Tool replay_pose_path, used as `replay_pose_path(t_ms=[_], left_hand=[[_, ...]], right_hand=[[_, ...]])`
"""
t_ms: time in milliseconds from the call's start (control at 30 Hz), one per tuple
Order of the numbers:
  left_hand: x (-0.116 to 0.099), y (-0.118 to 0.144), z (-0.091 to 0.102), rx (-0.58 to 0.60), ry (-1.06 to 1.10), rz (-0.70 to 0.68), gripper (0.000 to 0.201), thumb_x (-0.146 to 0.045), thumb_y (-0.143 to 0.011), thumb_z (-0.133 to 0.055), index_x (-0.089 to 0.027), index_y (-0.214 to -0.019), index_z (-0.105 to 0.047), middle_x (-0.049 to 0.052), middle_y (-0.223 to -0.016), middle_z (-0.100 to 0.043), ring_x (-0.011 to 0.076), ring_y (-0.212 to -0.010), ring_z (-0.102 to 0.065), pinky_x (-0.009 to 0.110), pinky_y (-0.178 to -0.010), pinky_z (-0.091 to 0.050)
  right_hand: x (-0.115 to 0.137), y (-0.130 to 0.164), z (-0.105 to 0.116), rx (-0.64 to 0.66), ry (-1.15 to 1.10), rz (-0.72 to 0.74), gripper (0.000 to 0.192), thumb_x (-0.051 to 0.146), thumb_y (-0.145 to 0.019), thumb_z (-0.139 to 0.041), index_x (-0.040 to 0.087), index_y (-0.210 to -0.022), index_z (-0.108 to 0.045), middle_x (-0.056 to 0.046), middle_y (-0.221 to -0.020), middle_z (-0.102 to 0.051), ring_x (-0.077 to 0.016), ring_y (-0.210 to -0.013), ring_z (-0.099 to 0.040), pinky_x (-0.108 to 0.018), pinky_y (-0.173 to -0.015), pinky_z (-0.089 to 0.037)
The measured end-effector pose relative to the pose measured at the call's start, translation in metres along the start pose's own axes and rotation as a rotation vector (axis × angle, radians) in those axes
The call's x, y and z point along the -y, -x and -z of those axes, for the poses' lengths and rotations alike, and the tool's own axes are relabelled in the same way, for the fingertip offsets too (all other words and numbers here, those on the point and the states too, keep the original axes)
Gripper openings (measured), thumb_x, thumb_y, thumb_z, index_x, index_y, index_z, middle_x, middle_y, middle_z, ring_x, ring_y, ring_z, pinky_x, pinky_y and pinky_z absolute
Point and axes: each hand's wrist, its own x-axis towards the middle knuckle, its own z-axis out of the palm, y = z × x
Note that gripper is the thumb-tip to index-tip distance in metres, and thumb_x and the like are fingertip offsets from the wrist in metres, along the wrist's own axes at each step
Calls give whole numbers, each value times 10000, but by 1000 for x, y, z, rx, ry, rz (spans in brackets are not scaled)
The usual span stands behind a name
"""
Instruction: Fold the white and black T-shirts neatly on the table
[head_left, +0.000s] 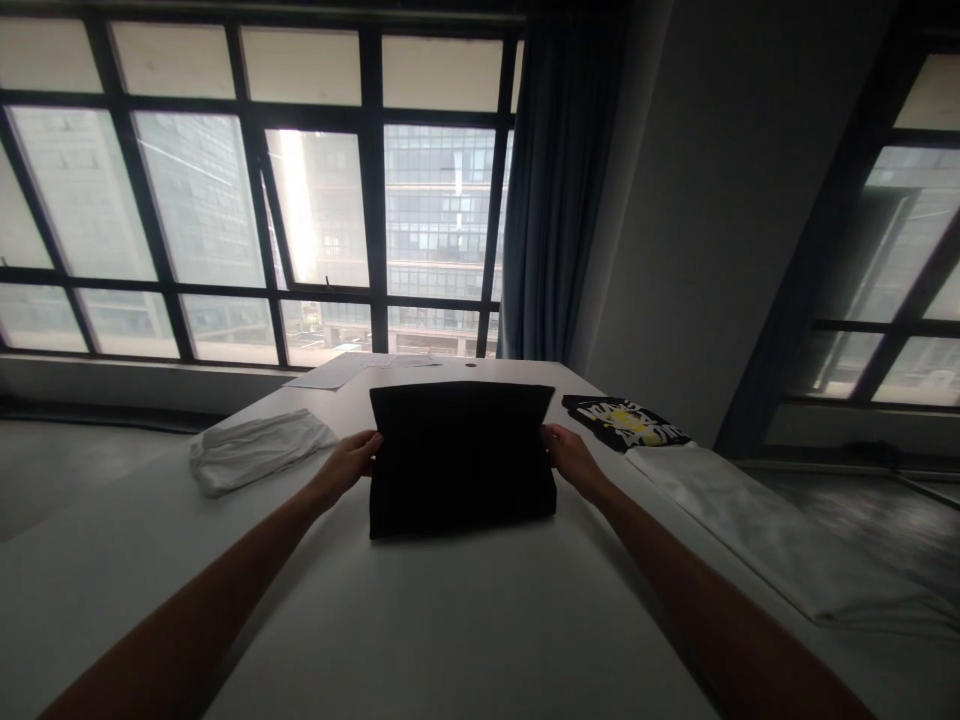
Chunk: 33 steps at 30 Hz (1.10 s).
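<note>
A plain black folded cloth [463, 460], a near-rectangular panel that looks like a folded garment, is held up over the white table in front of me. My left hand [360, 455] pinches its left edge, with the thumb on the near side. On the opposite edge, my right hand [568, 452] grips at about the same height. The cloth's lower edge is close to the tabletop; I cannot tell whether it touches. Fingers behind the cloth are hidden.
White folded fabric [259, 450] lies on the table [450, 640] at left. At right are a black printed cloth [622, 422] and long white fabric [780, 530] along the edge. Paper sheets [330, 374] lie at the far end, before windows and a blue curtain [551, 200].
</note>
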Motion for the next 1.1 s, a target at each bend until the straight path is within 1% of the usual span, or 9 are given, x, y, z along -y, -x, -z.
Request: replay_pose_path(t_ms=[133,267,433,533,633,700,800,933,1100], left_hand=[[37,-12,-2,-7,-118,199,867,-637,-707,-682,-132,-1375,-453,100,-998,-667,145,-645,-599,303,-624,-499],[53,-16,1,30,-305,14,912,-443,-611,-782,-127,-1405,-464,115,-1066,-668,183,-739,-603,328,-699,-508],[45,-12,-8,-67,-480,-267,731,-422,-816,-547,-151,-1476,-388,13,-801,-633,146,-607,-542,308,-633,-488],[45,-13,-11,-98,-552,-273,698,-400,-849,-493,-151,-1489,-365,8,-778,-641,154,-597,-570,299,-623,-492],[50,-16,-9,-66,-707,-163,674,-371,-812,-535,-116,-1431,-459,29,-760,-691,195,-620,-619,328,-659,-515],[48,-16,-8,-85,-812,-154,605,-364,-813,-541,-125,-1369,-537,83,-936,-733,221,-698,-661,363,-743,-535],[34,-11,-15,-164,-911,-335,447,-395,-898,-461,-187,-1255,-631,101,-1302,-629,260,-1013,-659,414,-956,-493],[20,3,-39,86,-999,-559,490,-474,-986,-341,-228,-1349,-562,50,-1477,-471,255,-1373,-407,462,-1153,-306],[31,15,-56,464,-1087,-410,611,-542,-993,-296,-275,-1538,-229,18,-1599,-179,261,-1480,-121,527,-1188,-170]], right_hand=[[-29,-7,-24,104,85,-138,538,539,-855,-572,138,-1214,-575,-80,-891,-678,-182,-718,-639,-295,-655,-515],[-36,-3,-26,143,270,-17,462,268,-762,-696,158,-1204,-623,-107,-1098,-666,-209,-896,-638,-345,-839,-504],[-19,3,-24,0,362,266,360,239,-808,-606,190,-1161,-656,-88,-1133,-661,-209,-928,-620,-357,-875,-498],[-19,5,-28,-93,425,350,355,231,-835,-550,188,-1173,-646,-89,-1112,-657,-219,-980,-612,-371,-918,-484],[-27,8,-33,-47,552,269,362,195,-841,-540,151,-1184,-643,-111,-1151,-641,-227,-1090,-586,-358,-1007,-428],[-29,10,-37,13,649,184,362,203,-868,-527,130,-1205,-637,-127,-1187,-625,-229,-1114,-578,-344,-1014,-413],[-19,14,-42,-9,782,133,372,281,-934,-480,150,-1252,-623,-140,-1234,-605,-254,-1137,-563,-383,-1014,-387],[-3,23,-55,1,815,279,461,418,-978,-420,189,-1354,-556,-122,-1400,-515,-261,-1287,-456,-419,-1112,-272],[-8,30,-67,325,752,257,534,489,-991,-345,252,-1463,-425,-50,-1547,-338,-242,-1436,-263,-461,-1177,-157]])
